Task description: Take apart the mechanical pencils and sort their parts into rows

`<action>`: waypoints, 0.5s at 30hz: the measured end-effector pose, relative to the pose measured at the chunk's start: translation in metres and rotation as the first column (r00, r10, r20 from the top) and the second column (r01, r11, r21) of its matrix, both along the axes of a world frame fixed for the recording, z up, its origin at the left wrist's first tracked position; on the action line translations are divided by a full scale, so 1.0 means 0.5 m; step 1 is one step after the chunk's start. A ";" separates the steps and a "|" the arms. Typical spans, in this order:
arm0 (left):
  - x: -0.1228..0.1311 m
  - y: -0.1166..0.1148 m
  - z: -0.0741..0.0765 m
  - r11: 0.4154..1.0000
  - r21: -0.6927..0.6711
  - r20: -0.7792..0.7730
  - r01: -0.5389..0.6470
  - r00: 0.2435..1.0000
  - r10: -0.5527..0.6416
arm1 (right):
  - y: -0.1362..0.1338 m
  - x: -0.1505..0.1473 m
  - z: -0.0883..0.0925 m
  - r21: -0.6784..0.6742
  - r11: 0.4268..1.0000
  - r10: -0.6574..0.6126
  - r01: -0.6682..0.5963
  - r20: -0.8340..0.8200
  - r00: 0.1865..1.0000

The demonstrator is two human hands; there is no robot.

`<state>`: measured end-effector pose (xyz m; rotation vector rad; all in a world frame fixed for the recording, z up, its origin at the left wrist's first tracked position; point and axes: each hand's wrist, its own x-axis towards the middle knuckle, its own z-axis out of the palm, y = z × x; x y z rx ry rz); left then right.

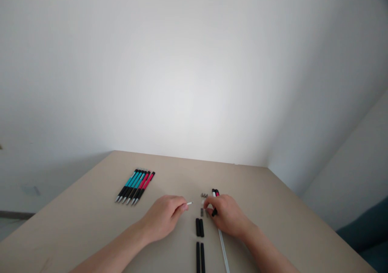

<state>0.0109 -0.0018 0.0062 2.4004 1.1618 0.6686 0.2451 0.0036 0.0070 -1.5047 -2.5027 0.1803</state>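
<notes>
My left hand (168,214) is closed in a pinch on a thin white pen refill (189,203); its tip pokes out to the right, and the rest is hidden in the fingers. My right hand (226,214) bends over small pen parts, thumb and forefinger curled close to the table. A short black pen part (214,212) shows within its fingers, mostly covered. Just left of those fingertips lie small grey metal pieces (201,212) and, farther back, small springs (204,195). Nearer me are two short black grips (199,227) side by side.
Several assembled pens (135,187), teal and red with black grips, lie in a slanted row at the left. Two longer black tubes (200,257) are at the front. White refills (223,250) run beneath my right hand. Pen barrels (215,192) lie behind it. A wall (188,83) borders the table (91,208).
</notes>
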 end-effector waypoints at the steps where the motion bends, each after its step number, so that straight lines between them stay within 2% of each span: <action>1: 0.000 0.000 0.001 1.000 0.003 -0.003 -0.003 1.000 0.003 | -0.001 0.000 0.001 0.006 1.000 -0.006 0.006 0.007 1.000; 7: 0.000 0.000 0.001 1.000 0.001 -0.002 0.004 1.000 -0.004 | -0.010 0.004 0.014 0.003 1.000 -0.013 0.012 0.040 0.999; 15: 0.001 0.001 -0.002 1.000 0.009 0.009 0.000 1.000 -0.001 | -0.012 -0.001 0.008 0.004 0.999 -0.038 0.038 0.080 0.996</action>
